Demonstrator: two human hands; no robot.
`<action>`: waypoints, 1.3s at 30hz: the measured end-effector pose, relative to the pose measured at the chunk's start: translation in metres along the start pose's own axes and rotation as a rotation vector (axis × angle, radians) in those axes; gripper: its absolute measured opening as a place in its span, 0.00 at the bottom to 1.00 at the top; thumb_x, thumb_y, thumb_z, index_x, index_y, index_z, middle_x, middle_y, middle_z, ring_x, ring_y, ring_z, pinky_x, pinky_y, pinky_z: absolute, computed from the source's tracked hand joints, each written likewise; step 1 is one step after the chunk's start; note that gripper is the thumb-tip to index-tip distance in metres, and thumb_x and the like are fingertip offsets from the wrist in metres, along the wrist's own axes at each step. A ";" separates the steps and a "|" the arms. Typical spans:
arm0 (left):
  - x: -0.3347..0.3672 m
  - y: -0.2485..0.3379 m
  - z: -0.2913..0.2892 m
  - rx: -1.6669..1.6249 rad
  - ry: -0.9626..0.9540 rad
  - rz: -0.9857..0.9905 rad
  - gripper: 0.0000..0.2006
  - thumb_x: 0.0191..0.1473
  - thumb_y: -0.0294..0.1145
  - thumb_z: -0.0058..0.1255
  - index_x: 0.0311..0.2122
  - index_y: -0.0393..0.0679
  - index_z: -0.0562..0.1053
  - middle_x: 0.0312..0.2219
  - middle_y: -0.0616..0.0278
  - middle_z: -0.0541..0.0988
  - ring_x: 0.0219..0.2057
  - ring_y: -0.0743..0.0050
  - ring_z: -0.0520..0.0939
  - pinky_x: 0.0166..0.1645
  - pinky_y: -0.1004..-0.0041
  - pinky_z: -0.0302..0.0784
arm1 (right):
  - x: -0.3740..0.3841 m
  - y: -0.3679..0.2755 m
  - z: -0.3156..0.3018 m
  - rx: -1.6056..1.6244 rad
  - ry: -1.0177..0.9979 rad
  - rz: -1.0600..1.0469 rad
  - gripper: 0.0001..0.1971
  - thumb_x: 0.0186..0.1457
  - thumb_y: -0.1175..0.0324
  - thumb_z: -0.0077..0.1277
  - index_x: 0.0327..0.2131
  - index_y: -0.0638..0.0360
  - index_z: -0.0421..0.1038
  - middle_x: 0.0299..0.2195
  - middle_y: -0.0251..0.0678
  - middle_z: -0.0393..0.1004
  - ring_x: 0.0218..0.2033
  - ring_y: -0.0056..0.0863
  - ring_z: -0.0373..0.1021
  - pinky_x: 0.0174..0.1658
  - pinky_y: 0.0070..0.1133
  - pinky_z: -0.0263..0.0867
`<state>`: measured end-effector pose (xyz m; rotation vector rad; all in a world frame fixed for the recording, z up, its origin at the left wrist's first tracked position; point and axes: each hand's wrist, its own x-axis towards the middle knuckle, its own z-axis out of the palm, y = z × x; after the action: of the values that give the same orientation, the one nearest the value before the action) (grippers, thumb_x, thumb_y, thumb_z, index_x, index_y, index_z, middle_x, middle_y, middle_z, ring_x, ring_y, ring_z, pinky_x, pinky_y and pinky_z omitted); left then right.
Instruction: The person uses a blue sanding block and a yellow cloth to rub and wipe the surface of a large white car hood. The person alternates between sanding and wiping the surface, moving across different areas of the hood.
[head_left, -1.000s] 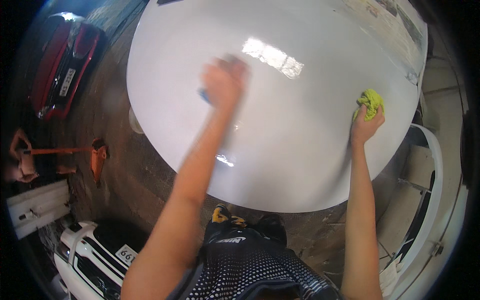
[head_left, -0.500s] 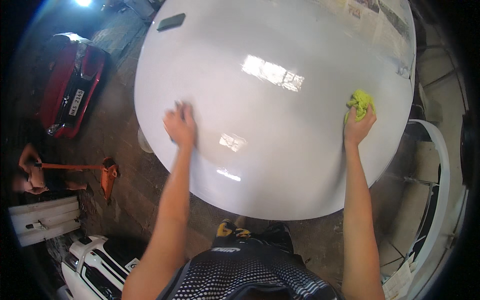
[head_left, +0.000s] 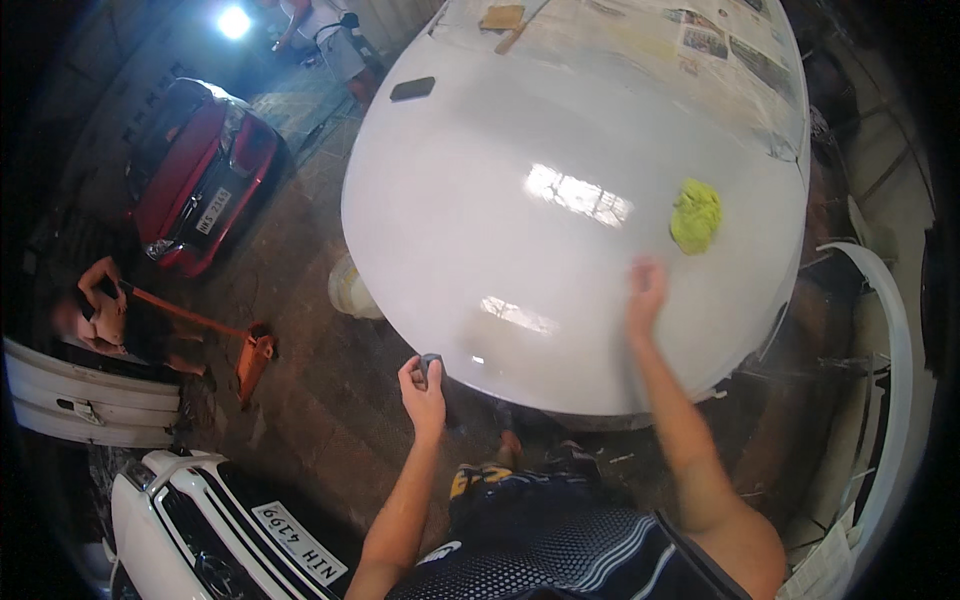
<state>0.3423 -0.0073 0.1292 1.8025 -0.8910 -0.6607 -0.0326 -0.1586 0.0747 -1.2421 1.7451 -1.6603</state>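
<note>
A glossy white car hood [head_left: 450, 200] curves out in front of me. Off its near left edge, my left hand [head_left: 424, 398] pinches a small dark grey pad [head_left: 430, 362] between thumb and fingers; what it is made of I cannot make out. My right hand [head_left: 648, 290] is over the hood's right part, smeared by motion, its fingers unclear. Just beyond it a crumpled yellow-green cloth [head_left: 696, 216] lies on the hood, apart from the hand. A dark flat rectangular block [head_left: 412, 89] rests near the hood's far left edge.
Newspaper masking [head_left: 700, 40] covers the far part, with a tan scraper-like piece [head_left: 502, 17] on it. A pale bucket [head_left: 352, 288] stands beside the hood. Leftward are a red car [head_left: 205, 185], an orange floor jack [head_left: 255, 360], a person [head_left: 105, 315] and a white vehicle [head_left: 190, 520]. A white curved panel [head_left: 890, 350] is at right.
My right hand has let go of the cloth and moved left and nearer. My left hand has come off the hood toward me with the pad. The view has shifted.
</note>
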 end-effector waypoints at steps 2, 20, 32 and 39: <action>-0.019 0.015 0.005 -0.117 -0.045 -0.085 0.24 0.62 0.40 0.60 0.56 0.36 0.68 0.34 0.64 0.75 0.35 0.80 0.74 0.40 0.75 0.72 | -0.094 -0.044 0.025 0.292 -0.463 0.362 0.14 0.63 0.64 0.58 0.48 0.62 0.75 0.42 0.33 0.80 0.43 0.23 0.75 0.51 0.24 0.71; -0.070 0.036 0.070 0.225 -0.850 0.496 0.43 0.59 0.45 0.62 0.69 0.33 0.54 0.66 0.37 0.59 0.68 0.45 0.61 0.70 0.60 0.57 | -0.176 -0.084 -0.025 0.454 -0.582 0.722 0.11 0.61 0.70 0.43 0.35 0.67 0.74 0.27 0.29 0.74 0.28 0.16 0.67 0.32 0.20 0.64; 0.176 0.014 0.051 0.099 -0.614 0.502 0.14 0.61 0.37 0.58 0.43 0.35 0.75 0.35 0.54 0.76 0.39 0.59 0.77 0.47 0.65 0.72 | -0.181 -0.093 0.073 0.481 0.006 0.671 0.09 0.60 0.69 0.44 0.35 0.63 0.73 0.33 0.28 0.74 0.35 0.17 0.67 0.40 0.20 0.65; 0.488 -0.017 0.048 0.464 -0.063 0.707 0.19 0.61 0.44 0.57 0.39 0.33 0.77 0.35 0.44 0.77 0.39 0.42 0.79 0.45 0.53 0.73 | -0.232 -0.089 0.038 0.230 0.317 0.801 0.09 0.59 0.69 0.44 0.37 0.63 0.73 0.37 0.30 0.74 0.38 0.21 0.69 0.43 0.22 0.66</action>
<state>0.5950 -0.4247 0.0738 1.6816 -1.7131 -0.0509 0.1433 0.0209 0.0899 -0.1149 1.8074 -1.5219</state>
